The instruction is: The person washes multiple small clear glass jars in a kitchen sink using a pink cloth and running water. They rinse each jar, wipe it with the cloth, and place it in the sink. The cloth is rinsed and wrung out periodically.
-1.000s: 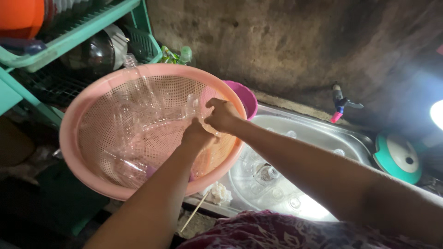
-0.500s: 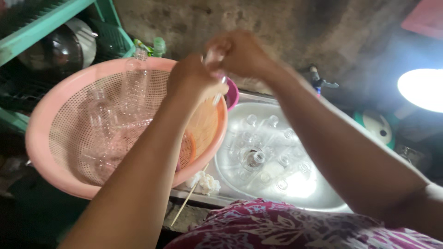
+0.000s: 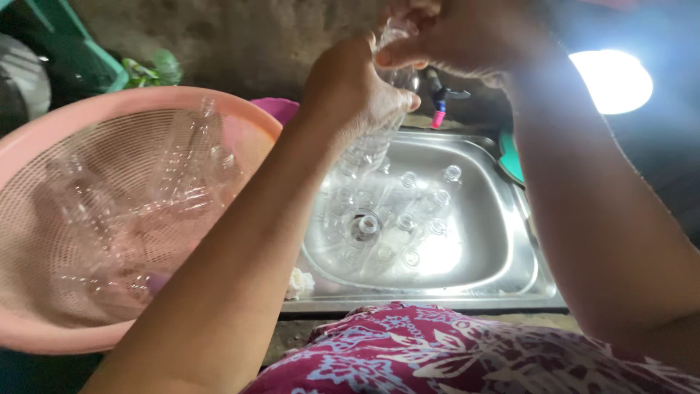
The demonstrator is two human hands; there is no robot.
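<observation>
Bottles, clear and empty, lie heaped in a pink mesh basket [image 3: 44, 332] left of a steel sink [image 3: 503, 248] holding more. Above the sink, the left hand [image 3: 350, 95] and right hand [image 3: 452, 33] clamp one clear ribbed plastic bottle [image 3: 368, 149], tilted, hiding its upper part.

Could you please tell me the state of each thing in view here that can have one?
Clear plastic bottle: held up over the sink, gripped by both hands.
Left hand: closed around the bottle's body.
Right hand: pinching the bottle's top.
Steel sink: holds several clear bottles standing upright, open mouths up.
Pink strainer basket: tilted, holding clear bottles lying on their sides.
Tap: no water visibly running.
Lamp: lit.
</observation>
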